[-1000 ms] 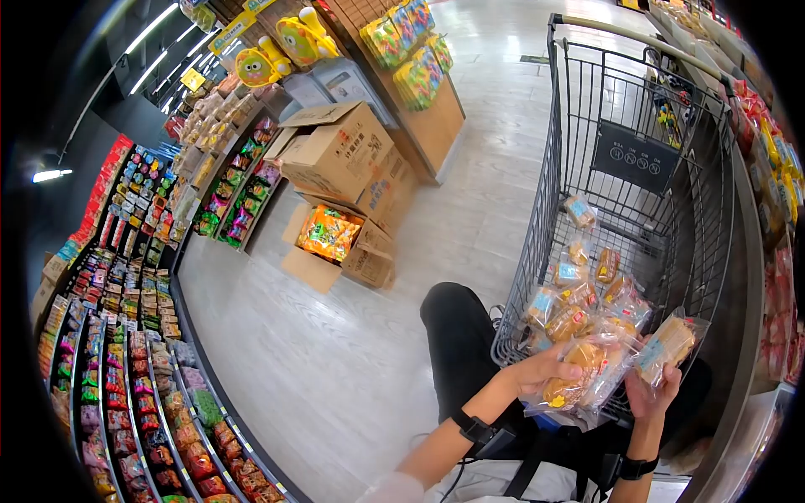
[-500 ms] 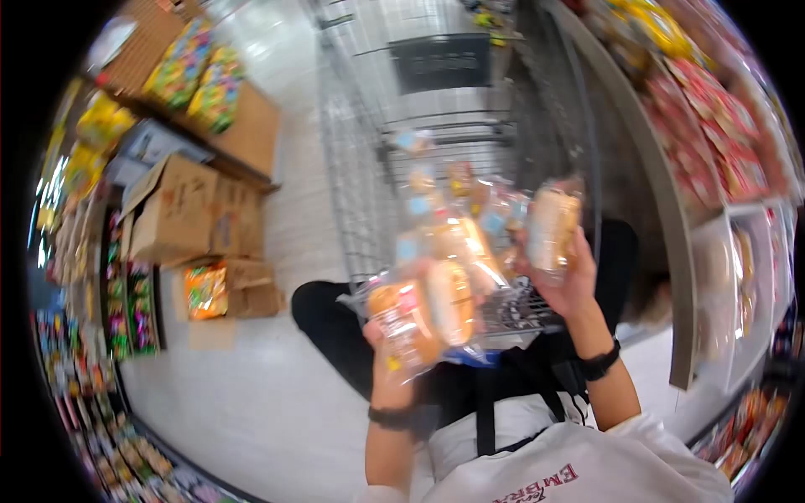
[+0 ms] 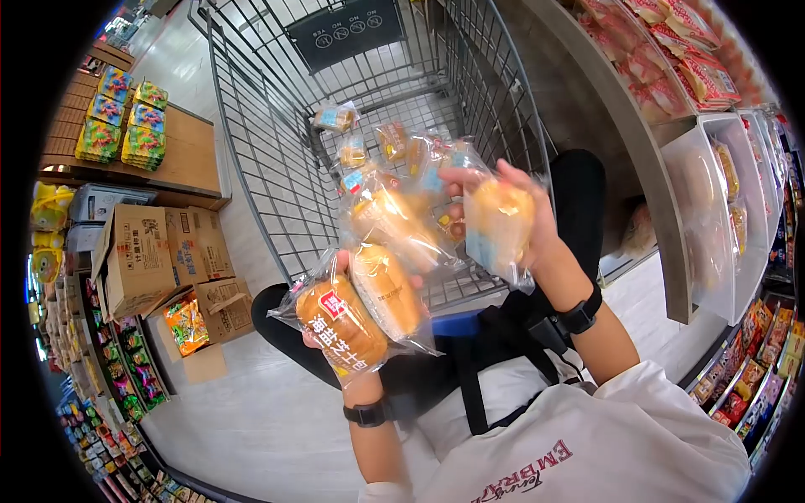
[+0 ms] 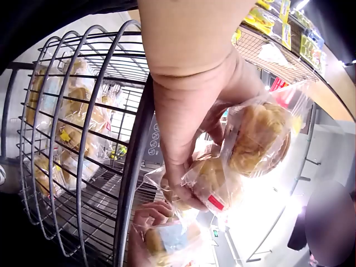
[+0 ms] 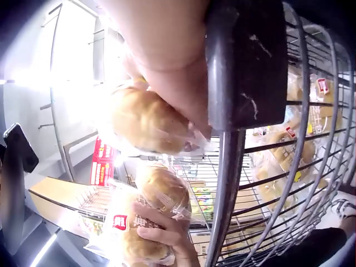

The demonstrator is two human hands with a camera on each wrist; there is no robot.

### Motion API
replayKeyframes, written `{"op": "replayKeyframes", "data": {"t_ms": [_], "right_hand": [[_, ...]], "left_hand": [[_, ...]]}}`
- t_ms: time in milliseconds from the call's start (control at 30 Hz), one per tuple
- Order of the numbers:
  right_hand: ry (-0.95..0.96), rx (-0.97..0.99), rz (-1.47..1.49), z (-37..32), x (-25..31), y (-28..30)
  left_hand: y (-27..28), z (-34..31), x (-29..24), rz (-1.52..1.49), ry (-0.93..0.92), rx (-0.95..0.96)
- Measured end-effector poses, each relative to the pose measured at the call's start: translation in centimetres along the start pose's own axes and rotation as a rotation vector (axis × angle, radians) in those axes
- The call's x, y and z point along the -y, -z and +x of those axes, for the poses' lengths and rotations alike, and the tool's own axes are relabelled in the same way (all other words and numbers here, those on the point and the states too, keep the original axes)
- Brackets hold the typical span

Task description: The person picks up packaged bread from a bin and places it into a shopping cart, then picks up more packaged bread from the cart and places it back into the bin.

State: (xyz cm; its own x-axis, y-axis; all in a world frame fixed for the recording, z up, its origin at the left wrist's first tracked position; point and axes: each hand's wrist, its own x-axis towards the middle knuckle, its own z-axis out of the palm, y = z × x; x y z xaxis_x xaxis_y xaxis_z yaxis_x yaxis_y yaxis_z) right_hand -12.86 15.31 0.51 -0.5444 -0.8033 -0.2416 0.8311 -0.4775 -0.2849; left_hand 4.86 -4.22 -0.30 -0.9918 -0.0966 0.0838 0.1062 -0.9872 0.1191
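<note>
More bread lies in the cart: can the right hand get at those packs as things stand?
Probably not yet: the right hand holds a bread pack, so its grip is taken, though the open-topped cart leaves the packs inside uncovered.

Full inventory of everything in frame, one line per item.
held bread packs: at least three, golden in clear wrap, bunched in the left hand
single bread pack: one, golden, blue label, in the right hand
loose bread packs: several, golden, on the cart floor
cart: one, grey wire, in front of the person
cardboard boxes: several, brown, floor at left
red snack bags: many, red, shelf at upper right
white bins: at least two, white, right-side shelf
wristbands: two, black, one per wrist
left hand: grips the held bread packs
right hand: holds the single bread pack
</note>
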Motion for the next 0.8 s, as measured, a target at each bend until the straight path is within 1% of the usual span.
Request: {"op": "replayKeyframes", "data": {"t_ms": [33, 67, 133, 167, 200, 267, 300, 333, 400, 433, 467, 533, 600, 667, 733, 800], "right_hand": [[-0.053, 0.064, 0.113, 0.4, 0.0, 0.5], [-0.058, 0.065, 0.122, 0.5, 0.2, 0.8], [-0.155, -0.071, 0.103, 0.1, 0.4, 0.9], [-0.19, -0.05, 0.111, 0.1, 0.4, 1.8], [-0.193, -0.051, 0.123, 0.2, 0.1, 1.8], [-0.199, -0.205, 0.075, 0.1, 0.0, 1.2], [-0.181, -0.17, 0.111, -0.1, 0.1, 0.3], [-0.179, -0.171, 0.114, 0.0, 0.0, 0.3], [-0.092, -0.25, 0.03, 0.3, -0.1, 0.5], [-0.069, -0.181, 0.033, 0.2, 0.0, 0.5], [-0.069, -0.183, 0.035, 0.2, 0.0, 0.5], [0.02, -0.275, -0.125, 0.1, -0.4, 0.4], [0.023, -0.264, -0.111, -0.3, -0.2, -0.1], [0.019, -0.129, -0.047, -0.3, -0.1, 0.3], [0.028, -0.131, -0.035, -0.2, -0.1, 0.0], [0.039, -0.006, 0.009, -0.2, -0.2, -0.5]], "left_hand": [[0.0, 0.0, -0.1, 0.004, -0.001, -0.008], [0.0, -0.1, -0.3, 0.058, 0.022, -0.034], [-0.8, -0.1, -0.6, 0.166, 0.072, -0.093], [-1.4, -0.1, -0.2, 0.045, 0.015, -0.18], [-1.3, 0.1, 0.0, 0.051, 0.017, -0.19], [-0.8, 0.6, 0.2, -0.045, -0.016, -0.1], [-0.3, 0.9, -0.6, 0.072, 0.053, -0.073], [0.0, 0.8, -0.6, 0.073, 0.056, -0.075], [0.3, 0.7, -0.4, 0.201, -0.019, -0.04], [0.3, 0.8, -0.4, 0.201, -0.017, -0.042], [0.3, 0.9, -0.4, 0.202, -0.011, -0.038], [0.5, 0.8, -0.5, 0.203, -0.001, -0.041], [0.7, 0.8, -0.7, 0.212, 0.008, -0.026], [0.5, 0.6, -0.7, 0.2, 0.015, -0.038], [0.4, 0.7, -0.7, 0.19, 0.022, -0.046], [0.4, 0.7, -0.8, 0.177, 0.028, -0.007]]}}
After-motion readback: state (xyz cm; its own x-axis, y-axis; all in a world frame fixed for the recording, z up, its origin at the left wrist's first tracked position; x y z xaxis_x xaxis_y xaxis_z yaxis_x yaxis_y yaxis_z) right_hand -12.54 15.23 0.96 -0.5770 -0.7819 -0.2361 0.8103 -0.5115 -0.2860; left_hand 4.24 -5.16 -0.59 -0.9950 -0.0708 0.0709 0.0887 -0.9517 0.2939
